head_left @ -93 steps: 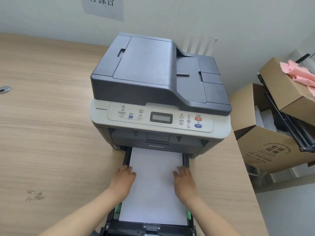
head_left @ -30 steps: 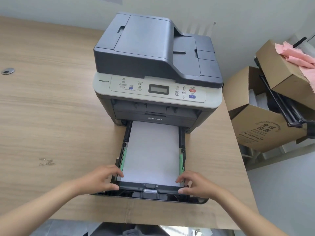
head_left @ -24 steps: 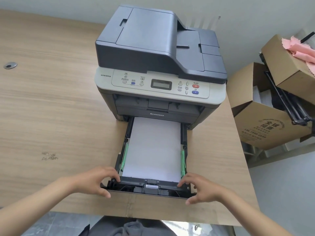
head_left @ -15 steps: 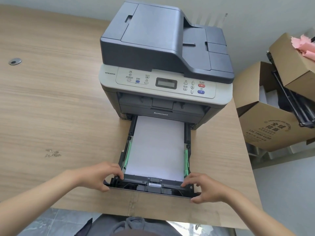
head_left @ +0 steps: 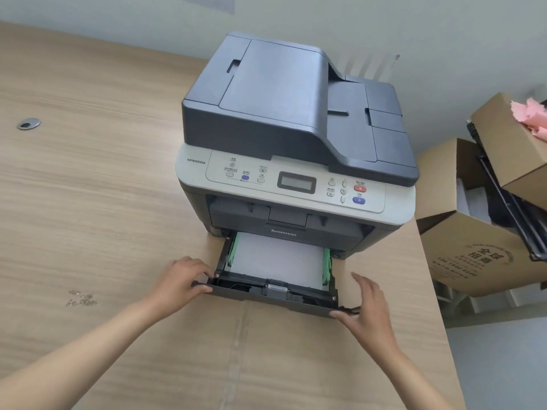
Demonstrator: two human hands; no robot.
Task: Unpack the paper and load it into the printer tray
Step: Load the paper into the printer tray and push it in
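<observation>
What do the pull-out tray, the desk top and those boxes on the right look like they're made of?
The tray looks like matte black moulded plastic, with green plastic guides beside the white paper. The desk top shows printed-looking wood grain and a flat sheen, so probably laminate rather than solid wood. The boxes are brown corrugated cardboard, with folded flaps and printed ink.

We see only the front part of the paper (head_left: 275, 263); the rest lies hidden inside the printer (head_left: 296, 137), as does the back of the tray (head_left: 268, 297). We cannot read the small labels on the control panel (head_left: 296, 182), and its display looks blank or too dim to tell. The right hand (head_left: 368, 309) covers the tray's front right corner, so we cannot tell whether it grips there. The picture's right edge cuts off the cardboard boxes (head_left: 473, 253) and the pink material (head_left: 529, 113).
</observation>
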